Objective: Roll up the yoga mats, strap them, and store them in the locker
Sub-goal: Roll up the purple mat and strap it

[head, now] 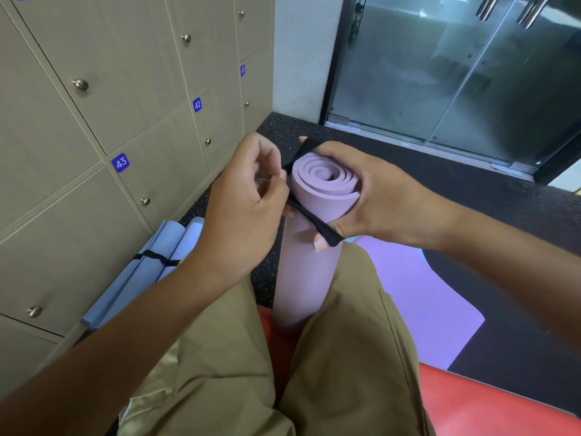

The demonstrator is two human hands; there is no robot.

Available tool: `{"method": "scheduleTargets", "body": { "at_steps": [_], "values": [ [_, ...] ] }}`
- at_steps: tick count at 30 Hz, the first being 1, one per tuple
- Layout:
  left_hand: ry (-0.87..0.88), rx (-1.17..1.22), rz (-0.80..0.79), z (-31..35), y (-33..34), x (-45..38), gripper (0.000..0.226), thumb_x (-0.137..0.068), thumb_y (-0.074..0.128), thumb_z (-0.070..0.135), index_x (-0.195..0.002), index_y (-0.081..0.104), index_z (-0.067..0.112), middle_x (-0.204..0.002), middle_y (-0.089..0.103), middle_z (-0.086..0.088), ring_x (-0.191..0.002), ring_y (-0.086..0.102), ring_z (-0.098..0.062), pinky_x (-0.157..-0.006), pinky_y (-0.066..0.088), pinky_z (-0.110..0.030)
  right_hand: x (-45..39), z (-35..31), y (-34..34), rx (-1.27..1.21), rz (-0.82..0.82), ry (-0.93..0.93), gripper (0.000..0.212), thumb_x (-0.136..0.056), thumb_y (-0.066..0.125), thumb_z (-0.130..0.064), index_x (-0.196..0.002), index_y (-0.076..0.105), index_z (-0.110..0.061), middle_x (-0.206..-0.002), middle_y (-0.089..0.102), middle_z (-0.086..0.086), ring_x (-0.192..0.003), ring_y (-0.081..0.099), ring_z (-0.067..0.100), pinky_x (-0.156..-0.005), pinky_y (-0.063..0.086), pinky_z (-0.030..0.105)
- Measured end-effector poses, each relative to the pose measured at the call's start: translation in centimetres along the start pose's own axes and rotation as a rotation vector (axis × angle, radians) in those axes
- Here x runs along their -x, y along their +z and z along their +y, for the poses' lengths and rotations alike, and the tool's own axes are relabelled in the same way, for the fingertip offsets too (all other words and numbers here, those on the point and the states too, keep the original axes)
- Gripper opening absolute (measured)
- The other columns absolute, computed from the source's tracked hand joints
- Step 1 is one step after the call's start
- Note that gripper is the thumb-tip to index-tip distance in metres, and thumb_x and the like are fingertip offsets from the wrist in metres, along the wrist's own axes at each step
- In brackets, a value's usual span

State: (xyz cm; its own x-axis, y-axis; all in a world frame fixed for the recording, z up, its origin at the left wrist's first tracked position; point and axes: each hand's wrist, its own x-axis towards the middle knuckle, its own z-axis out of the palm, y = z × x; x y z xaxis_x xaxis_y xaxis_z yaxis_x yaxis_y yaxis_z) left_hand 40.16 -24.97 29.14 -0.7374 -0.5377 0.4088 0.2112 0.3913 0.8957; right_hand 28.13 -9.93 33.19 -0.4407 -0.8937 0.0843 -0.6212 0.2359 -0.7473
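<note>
You're gripping the rolled lilac yoga mat [309,247] near its top with your right hand [371,196]; left hand [242,196] pinching the black strap [311,217]. Foam looks soft, springy—keep holding near that end.

From my remote view, the dark speckled floor [465,196] carried everything. A bundle of blue rolled mats [151,265], bound by a black strap [155,257], lay on it against the foot of the lockers [94,127]. To the right a purple mat [418,291] lay partly spread flat on the floor. A red cushioned seat [490,407] stood nearest me, with the person sitting on it.
</note>
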Motion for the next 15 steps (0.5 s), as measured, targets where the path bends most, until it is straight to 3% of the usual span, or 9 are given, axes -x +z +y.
{"method": "scheduleTargets", "body": {
  "at_steps": [2, 6, 10, 15],
  "values": [
    [-0.009, 0.021, -0.003, 0.0, 0.2, 0.1, 0.040, -0.093, 0.048, 0.002, -0.079, 0.045, 0.039, -0.078, 0.050, 0.011, -0.062, 0.054, -0.029, -0.066, 0.056, -0.059, 0.3, 0.6, 0.2, -0.076, 0.014, -0.002, 0.085, -0.052, 0.102, -0.018, -0.125, 0.058, -0.019, -0.114, 0.068, -0.007, -0.109, 0.064, 0.016, -0.094, 0.055, 0.040],
    [-0.002, 0.015, -0.011, -0.2, 0.6, 0.2, 0.039, -0.094, 0.048, -0.001, -0.081, 0.045, 0.036, -0.078, 0.051, 0.011, -0.061, 0.059, -0.032, -0.067, 0.056, -0.058, 1.0, 1.6, 0.5, -0.266, 0.056, -0.005, 0.079, -0.057, 0.094, 0.002, -0.124, 0.056, -0.012, -0.105, 0.068, -0.014, -0.099, 0.064, 0.002, -0.084, 0.050, 0.016],
    [0.011, 0.014, -0.031, -0.2, 1.1, 0.2, 0.029, -0.094, 0.048, -0.002, -0.085, 0.044, 0.025, -0.079, 0.052, 0.013, -0.061, 0.062, -0.033, -0.069, 0.055, -0.060, 1.5, 2.5, 0.7, -0.365, 0.074, 0.018, 0.089, -0.055, 0.094, 0.000, -0.133, 0.051, -0.008, -0.114, 0.069, -0.008, -0.107, 0.065, 0.006, -0.087, 0.050, 0.018],
    [-0.022, 0.034, -0.048, -0.9, 1.5, 0.8, 0.023, -0.092, 0.049, 0.007, -0.083, 0.044, 0.028, -0.077, 0.053, 0.007, -0.058, 0.064, -0.026, -0.069, 0.056, -0.057, 1.8, 3.4, 0.3, -0.396, 0.091, 0.116, 0.111, -0.055, 0.090, -0.005, -0.149, 0.035, -0.024, -0.126, 0.064, -0.020, -0.117, 0.061, -0.003, -0.087, 0.053, 0.018]
  ]
}}
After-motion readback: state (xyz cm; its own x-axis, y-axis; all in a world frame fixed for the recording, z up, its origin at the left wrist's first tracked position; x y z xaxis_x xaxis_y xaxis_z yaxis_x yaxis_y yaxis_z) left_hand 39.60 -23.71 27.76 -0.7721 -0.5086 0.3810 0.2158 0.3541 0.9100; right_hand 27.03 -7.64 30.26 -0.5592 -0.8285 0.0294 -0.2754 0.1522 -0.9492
